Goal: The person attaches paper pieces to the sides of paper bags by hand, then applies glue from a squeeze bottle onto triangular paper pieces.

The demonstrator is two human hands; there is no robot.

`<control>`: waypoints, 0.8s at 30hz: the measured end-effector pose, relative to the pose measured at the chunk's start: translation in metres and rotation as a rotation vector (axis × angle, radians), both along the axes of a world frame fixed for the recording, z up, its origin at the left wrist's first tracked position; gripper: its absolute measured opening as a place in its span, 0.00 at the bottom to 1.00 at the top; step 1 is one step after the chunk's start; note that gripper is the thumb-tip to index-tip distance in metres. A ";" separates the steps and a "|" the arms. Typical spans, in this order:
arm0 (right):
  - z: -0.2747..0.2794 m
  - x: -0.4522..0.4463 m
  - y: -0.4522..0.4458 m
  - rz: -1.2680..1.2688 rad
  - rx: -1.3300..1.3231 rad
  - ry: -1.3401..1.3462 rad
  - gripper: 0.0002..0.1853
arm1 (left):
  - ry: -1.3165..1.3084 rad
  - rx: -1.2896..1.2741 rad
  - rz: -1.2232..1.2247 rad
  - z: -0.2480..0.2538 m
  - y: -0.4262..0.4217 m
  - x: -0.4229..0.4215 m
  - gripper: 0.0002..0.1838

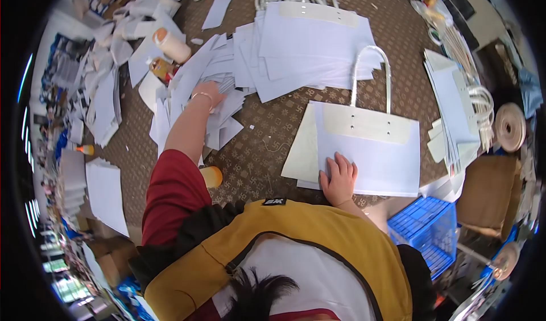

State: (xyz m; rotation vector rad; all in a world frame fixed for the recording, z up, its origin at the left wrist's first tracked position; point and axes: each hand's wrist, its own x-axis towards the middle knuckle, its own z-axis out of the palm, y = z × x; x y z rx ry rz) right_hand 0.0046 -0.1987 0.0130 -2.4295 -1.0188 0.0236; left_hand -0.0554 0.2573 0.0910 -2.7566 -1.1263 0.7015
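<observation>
In the head view, the person's right hand lies on a white paper bag, its fingers parted and resting on the face of it rather than closed around anything. The bag lies flat near the close edge of the brown patterned worktop, its rope handle arching away from the person. A cream flap pokes out past the bag's left edge.

Over to the left, the left hand is down among a heap of loose white sheets; I can't tell from here whether its fingers have gripped one, as the tips are hidden. A juice bottle and a tumbler crowd the heap's outer side, and an orange-lidded jar stands just under that forearm.

Beyond, a fanned stack of handled bags fills the middle. Between heap and bag runs a strip of patterned surface with some scraps on it; another strip separates the bag from the pile of bags along the right edge.
</observation>
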 end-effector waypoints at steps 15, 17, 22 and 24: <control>-0.003 0.006 0.000 0.064 0.062 0.085 0.20 | -0.174 0.089 0.059 0.027 0.078 -0.014 0.23; 0.000 0.006 0.000 0.054 0.061 0.088 0.20 | -0.190 0.088 -0.009 0.056 0.088 -0.031 0.24; -0.002 0.005 -0.001 0.064 0.069 0.077 0.20 | -0.774 -0.374 0.303 0.160 0.046 -0.060 0.26; -0.003 0.006 -0.003 0.091 0.073 0.071 0.20 | -1.100 -0.602 0.340 0.201 -0.019 -0.055 0.22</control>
